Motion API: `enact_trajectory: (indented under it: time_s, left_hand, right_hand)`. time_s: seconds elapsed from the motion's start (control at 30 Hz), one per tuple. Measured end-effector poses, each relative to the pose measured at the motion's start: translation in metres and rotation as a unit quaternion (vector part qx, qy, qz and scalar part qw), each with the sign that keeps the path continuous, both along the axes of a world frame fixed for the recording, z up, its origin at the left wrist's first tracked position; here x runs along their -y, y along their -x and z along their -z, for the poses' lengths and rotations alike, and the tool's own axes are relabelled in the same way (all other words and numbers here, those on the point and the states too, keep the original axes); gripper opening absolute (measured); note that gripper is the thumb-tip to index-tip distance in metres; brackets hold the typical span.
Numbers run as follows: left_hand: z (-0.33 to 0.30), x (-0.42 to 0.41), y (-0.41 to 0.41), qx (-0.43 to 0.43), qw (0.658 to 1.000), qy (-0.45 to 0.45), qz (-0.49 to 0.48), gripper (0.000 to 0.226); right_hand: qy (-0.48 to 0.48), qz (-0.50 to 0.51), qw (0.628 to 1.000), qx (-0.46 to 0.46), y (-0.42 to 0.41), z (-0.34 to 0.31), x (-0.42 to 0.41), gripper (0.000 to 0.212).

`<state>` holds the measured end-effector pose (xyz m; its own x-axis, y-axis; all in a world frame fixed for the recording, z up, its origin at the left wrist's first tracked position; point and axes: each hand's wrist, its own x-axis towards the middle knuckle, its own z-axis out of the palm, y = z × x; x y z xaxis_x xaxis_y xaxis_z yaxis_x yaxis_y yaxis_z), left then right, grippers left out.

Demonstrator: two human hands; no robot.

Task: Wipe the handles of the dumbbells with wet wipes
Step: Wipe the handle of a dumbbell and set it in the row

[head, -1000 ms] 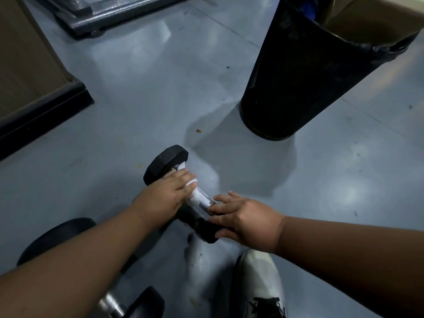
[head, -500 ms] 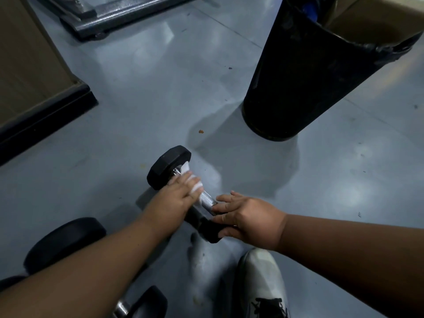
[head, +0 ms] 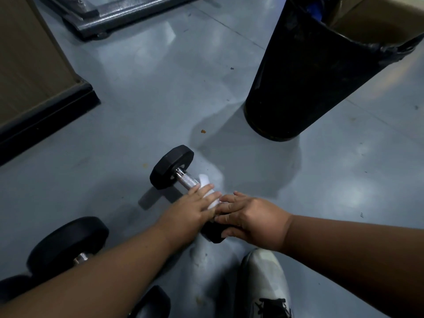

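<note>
Grey floor [head: 142, 115] fills the frame. Upper right: tall black bin [head: 305, 72] with a liner. We can see something blue at its rim and a brown box behind it; the rest of the contents are not visible. Upper left: brown panel with black base [head: 34, 88], and a metal frame [head: 128, 12] along the top edge.

Centre: hex dumbbell [head: 172, 167] lying on the floor, far head towards the upper left, chrome handle [head: 187, 179] running down-right into our hands. Lower left: second dumbbell [head: 68, 239], round heads, mostly behind our left forearm, nothing touching it. White shoe [head: 266, 283] at bottom centre.

Left hand [head: 190, 210]: fingers curled over the white wet wipe [head: 207, 189], pressing it round the near half of the handle. Right hand [head: 250, 216]: fingers wrapped over the near head, steadying it.

Progress, our read: mid-wipe on the first handle. The stretch by the far head is bare; we can't tell if it's clean. The second dumbbell's handle looks not yet done, so under half finished.
</note>
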<state>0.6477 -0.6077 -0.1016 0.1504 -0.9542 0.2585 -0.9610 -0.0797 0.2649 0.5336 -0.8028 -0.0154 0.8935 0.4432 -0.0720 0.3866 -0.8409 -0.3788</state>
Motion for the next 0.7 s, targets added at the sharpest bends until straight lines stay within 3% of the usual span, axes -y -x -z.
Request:
enact_trajectory:
  time_s: [0.07,0.2,0.3,0.57,0.7]
  left_hand:
    - [-0.003,-0.003,-0.013,0.011,1.0,0.0,0.012,0.048]
    - [0.0,-0.019,-0.049,-0.015,0.998,0.011,-0.064,0.045]
    - [0.001,-0.01,-0.031,-0.032,0.994,0.022,-0.098,0.044]
    - [-0.015,0.022,0.003,0.025,0.999,-0.007,-0.029,0.036]
    - [-0.016,0.019,-0.038,0.041,0.997,-0.053,-0.047,0.05]
  right_hand:
    - [-0.013,0.003,1.0,-0.001,-0.001,-0.001,0.0,0.041]
    - [-0.027,-0.004,1.0,0.003,-0.002,-0.001,0.003,0.039]
    - [-0.039,-0.004,0.999,-0.014,-0.007,-0.003,0.009,0.036]
    - [-0.123,0.025,0.99,-0.064,-0.019,-0.01,0.036,0.037]
    - [-0.118,0.071,0.985,-0.101,-0.023,-0.015,0.059,0.04]
